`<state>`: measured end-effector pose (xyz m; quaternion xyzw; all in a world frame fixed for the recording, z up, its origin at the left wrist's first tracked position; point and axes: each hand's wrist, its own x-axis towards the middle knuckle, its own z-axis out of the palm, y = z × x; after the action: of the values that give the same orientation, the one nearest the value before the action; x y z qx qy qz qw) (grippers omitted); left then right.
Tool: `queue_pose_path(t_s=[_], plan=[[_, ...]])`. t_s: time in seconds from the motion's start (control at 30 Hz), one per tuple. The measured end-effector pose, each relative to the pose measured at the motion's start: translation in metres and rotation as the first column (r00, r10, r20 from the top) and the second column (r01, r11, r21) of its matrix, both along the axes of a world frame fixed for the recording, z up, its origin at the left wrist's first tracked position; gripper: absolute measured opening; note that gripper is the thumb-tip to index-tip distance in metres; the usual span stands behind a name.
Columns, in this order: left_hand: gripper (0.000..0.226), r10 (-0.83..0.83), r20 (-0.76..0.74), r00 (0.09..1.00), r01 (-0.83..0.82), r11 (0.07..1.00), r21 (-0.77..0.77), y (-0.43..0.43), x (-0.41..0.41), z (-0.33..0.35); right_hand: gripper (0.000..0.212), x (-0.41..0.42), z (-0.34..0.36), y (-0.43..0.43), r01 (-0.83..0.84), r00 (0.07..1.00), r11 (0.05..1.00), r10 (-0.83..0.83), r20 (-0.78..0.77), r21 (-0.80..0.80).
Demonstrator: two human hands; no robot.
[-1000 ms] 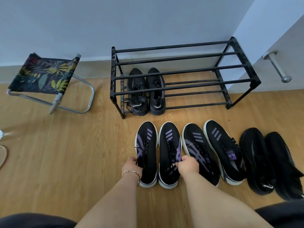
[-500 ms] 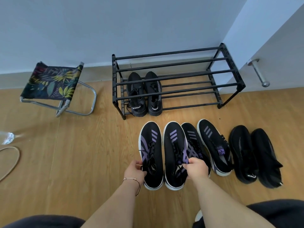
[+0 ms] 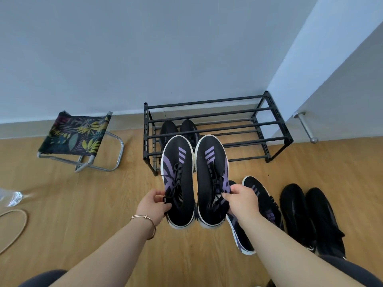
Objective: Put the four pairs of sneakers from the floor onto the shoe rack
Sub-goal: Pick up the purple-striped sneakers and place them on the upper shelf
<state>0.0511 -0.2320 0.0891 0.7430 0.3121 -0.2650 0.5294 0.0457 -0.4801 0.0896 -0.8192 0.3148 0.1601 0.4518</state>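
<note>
I hold a pair of black sneakers with purple stripes and white soles off the floor, toes toward the black shoe rack (image 3: 275, 125). My left hand (image 3: 152, 206) grips the left sneaker (image 3: 178, 183) at its collar; my right hand (image 3: 241, 200) grips the right sneaker (image 3: 211, 179) the same way. A black pair (image 3: 187, 127) stands on the rack's lower shelf at the left, partly hidden behind the lifted shoes. On the floor to the right lie a second purple-striped pair (image 3: 263, 199), half covered by my right arm, and an all-black pair (image 3: 310, 216).
A folding stool (image 3: 76, 135) with a leaf-print seat stands left of the rack. A white wall corner and a metal door handle (image 3: 306, 127) are at the right. A clear glass (image 3: 12, 196) and a hoop (image 3: 14, 222) lie at the left edge on the wooden floor.
Both hands have lifted the purple-striped pair off the floor and toward the rack. The camera has risen and tilted up, showing more wall.
</note>
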Motion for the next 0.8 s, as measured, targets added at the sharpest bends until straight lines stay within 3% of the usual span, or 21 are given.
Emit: queue_pose_path(t_s=[0.3,0.5,0.8], plan=[[0.031,0.048,0.121,0.991,-0.040,0.997,-0.064,0.007,0.103,0.013,0.020,0.116,0.003,0.002,-0.023,0.994,0.999,0.020,0.110,0.024],[0.039,0.066,0.196,0.978,-0.066,0.998,-0.008,0.018,0.172,0.006,0.012,0.191,-0.009,0.027,-0.039,0.985,0.998,0.045,0.165,-0.043],[0.032,0.172,0.205,0.964,-0.160,0.984,-0.072,0.026,0.209,-0.014,0.017,0.242,-0.031,0.039,-0.055,0.983,0.996,0.068,0.173,-0.076]])
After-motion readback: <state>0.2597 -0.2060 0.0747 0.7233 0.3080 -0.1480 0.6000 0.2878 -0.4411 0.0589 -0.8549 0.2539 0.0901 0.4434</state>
